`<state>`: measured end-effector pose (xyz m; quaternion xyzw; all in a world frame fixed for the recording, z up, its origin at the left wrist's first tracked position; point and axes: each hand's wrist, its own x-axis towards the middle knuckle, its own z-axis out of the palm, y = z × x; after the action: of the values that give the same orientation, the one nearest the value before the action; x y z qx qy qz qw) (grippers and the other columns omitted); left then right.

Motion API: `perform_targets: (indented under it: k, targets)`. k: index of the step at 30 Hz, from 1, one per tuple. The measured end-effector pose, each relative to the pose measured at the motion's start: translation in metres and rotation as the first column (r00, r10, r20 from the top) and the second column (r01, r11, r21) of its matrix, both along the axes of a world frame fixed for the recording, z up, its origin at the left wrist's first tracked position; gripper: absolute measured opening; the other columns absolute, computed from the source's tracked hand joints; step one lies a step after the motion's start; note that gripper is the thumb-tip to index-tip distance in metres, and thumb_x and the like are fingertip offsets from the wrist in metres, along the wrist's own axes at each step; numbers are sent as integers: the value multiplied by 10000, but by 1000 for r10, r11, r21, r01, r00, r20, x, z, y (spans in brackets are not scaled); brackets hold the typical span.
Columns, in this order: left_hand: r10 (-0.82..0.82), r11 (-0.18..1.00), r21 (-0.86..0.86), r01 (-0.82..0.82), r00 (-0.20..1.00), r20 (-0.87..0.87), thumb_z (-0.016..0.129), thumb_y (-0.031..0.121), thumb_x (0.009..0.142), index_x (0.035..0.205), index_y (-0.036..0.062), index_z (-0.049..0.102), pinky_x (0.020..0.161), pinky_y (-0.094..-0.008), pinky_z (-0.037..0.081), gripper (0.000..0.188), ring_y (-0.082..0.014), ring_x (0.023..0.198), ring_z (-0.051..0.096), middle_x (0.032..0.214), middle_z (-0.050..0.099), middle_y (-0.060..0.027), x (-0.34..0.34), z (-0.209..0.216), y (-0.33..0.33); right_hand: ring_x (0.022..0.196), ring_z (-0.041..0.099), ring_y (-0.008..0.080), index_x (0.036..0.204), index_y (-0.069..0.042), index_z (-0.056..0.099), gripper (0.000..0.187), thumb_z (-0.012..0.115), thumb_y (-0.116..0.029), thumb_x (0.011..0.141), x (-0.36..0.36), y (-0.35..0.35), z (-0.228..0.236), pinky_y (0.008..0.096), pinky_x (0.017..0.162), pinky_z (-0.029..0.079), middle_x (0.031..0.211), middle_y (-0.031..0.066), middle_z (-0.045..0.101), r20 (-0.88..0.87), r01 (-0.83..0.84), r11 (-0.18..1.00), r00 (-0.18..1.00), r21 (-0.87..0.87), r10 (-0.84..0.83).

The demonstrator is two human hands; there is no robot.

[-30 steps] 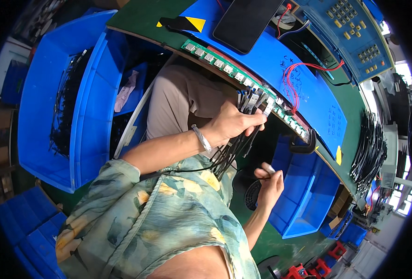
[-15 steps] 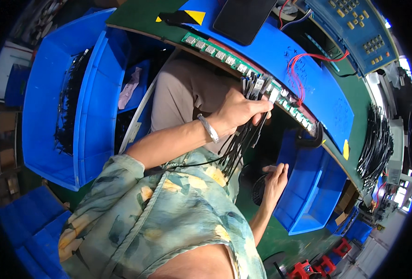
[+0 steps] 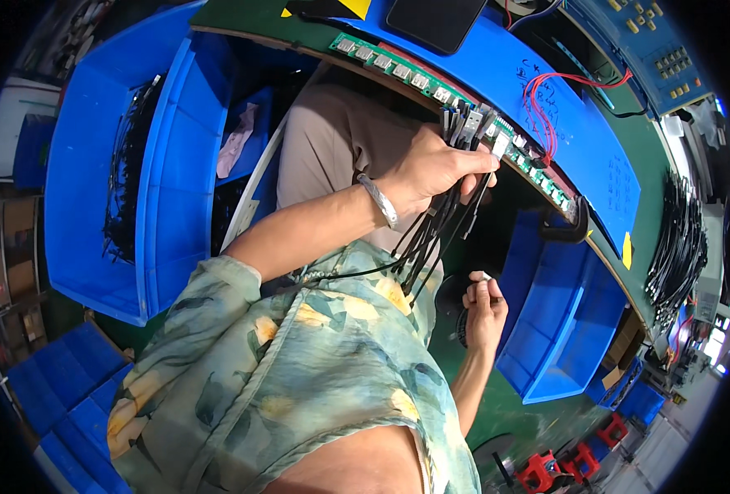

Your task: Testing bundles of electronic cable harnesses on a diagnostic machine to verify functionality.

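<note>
My left hand is closed round a bundle of black cables. Their metal and black plugs stick up past my fingers, and a white-cased plug shows by the thumb. The cable tails hang down over my lap. Just beyond the plugs, a long green circuit board with a row of metal sockets runs along the table edge. Lower and to the right, my right hand is raised with curled fingers. A small pale tip shows at its fingertips; what it belongs to is hidden.
Blue bins stand at left and right; the left one holds black cables. On the table are a blue board, a dark phone-like slab, red wires and a cable heap. A black clamp grips the edge.
My right hand has curled its fingers more and turned upward, with the pale tip now at its top. The left hand keeps its hold on the bundle. The whole view has shifted slightly.
</note>
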<state>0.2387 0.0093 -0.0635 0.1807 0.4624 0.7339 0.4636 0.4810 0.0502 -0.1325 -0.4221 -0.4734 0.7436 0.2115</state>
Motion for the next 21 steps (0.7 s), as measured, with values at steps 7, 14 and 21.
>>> perform_targets:
  k: [7, 14, 21]
  targets:
    - [-13, 1000, 7, 13, 999, 39, 615, 88, 698, 682, 19, 573, 416, -198, 381, 82, -71, 420, 476, 612, 584, -66, 2, -5, 0, 470, 426, 75, 811, 1, 492, 242, 439, -229, 864, 4, -25, -38, 209, 440, 346, 542, -4, 478, 660, -310, 883, 752, 351, 2]
    - [-7, 1000, 24, 6, 998, 64, 605, 86, 698, 669, 13, 580, 413, -203, 390, 82, -73, 425, 480, 606, 583, -68, 1, -4, -2, 564, 464, 93, 931, 35, 541, 272, 411, -200, 889, -1, -14, 8, 200, 540, 365, 694, 44, 541, 82, 21, 971, 996, 237, -42]
    - [-22, 1000, 20, 20, 994, 109, 616, 69, 685, 693, 2, 591, 399, -195, 387, 72, -70, 434, 484, 614, 589, -82, -2, -3, 1, 531, 435, 113, 605, 8, 500, 136, 557, 102, 686, -40, -10, 42, 221, 464, 362, 882, 120, 574, 278, -303, 195, 950, 933, 143]
